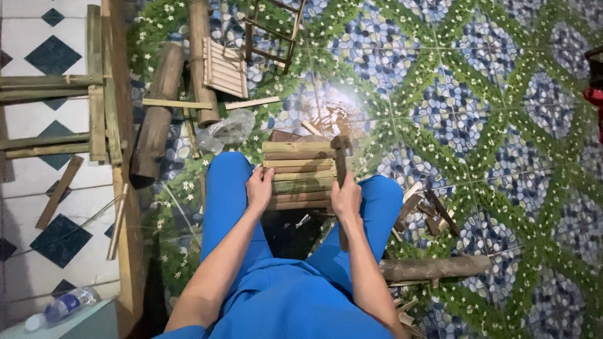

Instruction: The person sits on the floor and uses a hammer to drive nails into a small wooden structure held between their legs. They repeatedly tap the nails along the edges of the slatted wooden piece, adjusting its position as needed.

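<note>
Floor (477, 94): tiled, green leaf and blue pebble pattern; white tiles with dark diamonds along the left edge. Lying on it, upper left: two thick bamboo logs (157, 119), a small slatted bamboo panel (226, 68), loose thin strips (251, 103), a crumpled clear plastic bag (229, 130). Far left: a bamboo frame (94, 94). Lower left corner: a plastic bottle (59, 307). Lower right: one log (433, 269) with wood offcuts (427, 210) near it.
</note>
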